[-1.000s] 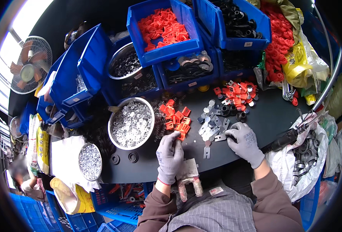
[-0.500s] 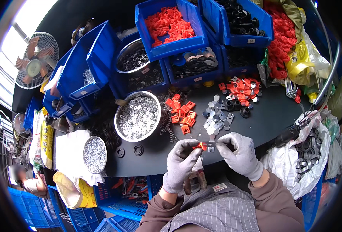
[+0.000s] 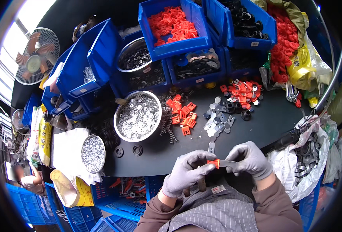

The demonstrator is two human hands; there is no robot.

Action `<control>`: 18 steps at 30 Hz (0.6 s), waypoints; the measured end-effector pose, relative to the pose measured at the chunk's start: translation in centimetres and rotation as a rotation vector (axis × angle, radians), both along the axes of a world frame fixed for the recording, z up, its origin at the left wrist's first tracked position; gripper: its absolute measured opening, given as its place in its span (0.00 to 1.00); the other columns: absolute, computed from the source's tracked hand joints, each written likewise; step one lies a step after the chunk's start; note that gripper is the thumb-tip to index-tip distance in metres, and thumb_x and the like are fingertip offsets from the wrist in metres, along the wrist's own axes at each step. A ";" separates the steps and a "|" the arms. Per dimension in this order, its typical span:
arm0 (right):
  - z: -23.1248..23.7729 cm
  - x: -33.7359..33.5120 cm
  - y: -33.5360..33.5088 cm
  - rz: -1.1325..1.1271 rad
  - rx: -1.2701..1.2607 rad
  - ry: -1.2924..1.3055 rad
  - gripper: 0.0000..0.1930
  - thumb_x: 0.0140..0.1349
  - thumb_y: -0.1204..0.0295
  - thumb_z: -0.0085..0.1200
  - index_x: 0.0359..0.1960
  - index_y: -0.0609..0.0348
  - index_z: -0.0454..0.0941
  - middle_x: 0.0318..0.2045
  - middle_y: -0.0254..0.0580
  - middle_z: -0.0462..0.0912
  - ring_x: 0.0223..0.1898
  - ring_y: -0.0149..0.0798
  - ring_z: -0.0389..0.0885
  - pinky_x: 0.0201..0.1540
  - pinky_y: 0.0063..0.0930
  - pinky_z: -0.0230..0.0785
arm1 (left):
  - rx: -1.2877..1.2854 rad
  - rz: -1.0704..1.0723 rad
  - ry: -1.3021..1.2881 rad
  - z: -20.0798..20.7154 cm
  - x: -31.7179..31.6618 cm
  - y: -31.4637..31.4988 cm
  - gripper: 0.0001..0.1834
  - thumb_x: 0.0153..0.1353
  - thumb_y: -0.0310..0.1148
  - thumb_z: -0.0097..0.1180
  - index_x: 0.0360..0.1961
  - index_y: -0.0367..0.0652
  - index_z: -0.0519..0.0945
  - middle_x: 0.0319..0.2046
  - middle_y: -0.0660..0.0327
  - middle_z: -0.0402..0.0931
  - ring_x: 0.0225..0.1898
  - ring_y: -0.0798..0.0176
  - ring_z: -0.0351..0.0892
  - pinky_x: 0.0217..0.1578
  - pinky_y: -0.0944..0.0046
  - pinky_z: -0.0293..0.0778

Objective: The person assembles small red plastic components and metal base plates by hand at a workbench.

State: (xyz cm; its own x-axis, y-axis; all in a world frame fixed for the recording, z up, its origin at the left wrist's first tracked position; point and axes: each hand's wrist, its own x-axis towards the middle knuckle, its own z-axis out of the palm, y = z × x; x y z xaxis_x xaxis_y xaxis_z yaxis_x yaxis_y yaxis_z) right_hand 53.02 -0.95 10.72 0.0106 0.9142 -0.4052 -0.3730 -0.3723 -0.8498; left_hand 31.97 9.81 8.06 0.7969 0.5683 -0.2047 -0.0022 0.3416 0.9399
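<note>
My left hand (image 3: 187,173), in a grey glove, pinches a small red plastic clip (image 3: 213,162) between thumb and fingers. My right hand (image 3: 253,160), gloved too, grips the outer end of a flat metal tab (image 3: 228,164). The tab's other end meets the clip; how far it sits inside cannot be made out. Just beyond the left fingertips a metal plate with holes (image 3: 211,147) lies near the table's front edge. Farther up are a pile of metal plates (image 3: 217,120) and a loose group of red clips (image 3: 183,114).
A steel bowl of metal washers (image 3: 137,116) stands left of centre, and a smaller bowl of small metal parts (image 3: 93,154) beyond it. Blue bins (image 3: 175,48) line the back. Red-and-metal pieces (image 3: 245,92) lie back right. A white bag of dark rings (image 3: 287,170) hangs at the right.
Both hands have come lower, nearer my body. The red clip has turned, and the metal tab now extends from it to the right hand. A holed plate shows on the table behind.
</note>
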 end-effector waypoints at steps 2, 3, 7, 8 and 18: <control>-1.8 -0.4 0.8 -0.047 0.028 0.021 0.08 0.51 0.78 0.69 0.28 0.64 0.80 0.21 0.35 0.81 0.19 0.24 0.77 0.22 0.17 0.69 | 0.108 -0.035 -0.031 -0.9 1.3 -0.2 0.13 0.65 0.24 0.60 0.50 0.34 0.78 0.40 0.66 0.79 0.39 0.79 0.75 0.39 0.76 0.72; -2.4 -0.4 1.3 -0.088 0.020 0.055 0.08 0.53 0.76 0.69 0.26 0.62 0.79 0.20 0.34 0.80 0.19 0.24 0.76 0.22 0.17 0.68 | -0.014 0.003 -0.077 -1.3 2.0 0.1 0.16 0.64 0.26 0.61 0.52 0.35 0.77 0.39 0.68 0.78 0.37 0.79 0.73 0.38 0.76 0.71; -4.5 3.1 4.8 -0.557 0.111 -0.228 0.09 0.59 0.72 0.66 0.26 0.59 0.78 0.18 0.31 0.78 0.18 0.21 0.74 0.19 0.16 0.64 | 1.095 0.314 0.477 -3.5 2.6 4.1 0.28 0.52 0.43 0.71 0.48 0.37 0.76 0.41 0.49 0.75 0.43 0.52 0.76 0.43 0.54 0.74; -5.3 5.1 6.0 -0.669 0.170 -0.324 0.09 0.59 0.72 0.66 0.27 0.59 0.78 0.18 0.31 0.78 0.18 0.21 0.74 0.19 0.16 0.63 | 1.176 0.386 0.617 -4.4 2.0 4.7 0.26 0.51 0.41 0.71 0.47 0.38 0.77 0.39 0.50 0.75 0.42 0.50 0.75 0.43 0.53 0.73; -8.6 12.0 10.0 -0.673 0.152 -1.442 0.09 0.57 0.67 0.65 0.33 0.60 0.84 0.25 0.43 0.83 0.25 0.39 0.81 0.32 0.33 0.72 | 1.359 0.440 0.751 -7.7 2.4 5.7 0.07 0.59 0.34 0.59 0.38 0.48 0.81 0.38 0.59 0.77 0.41 0.52 0.76 0.43 0.52 0.71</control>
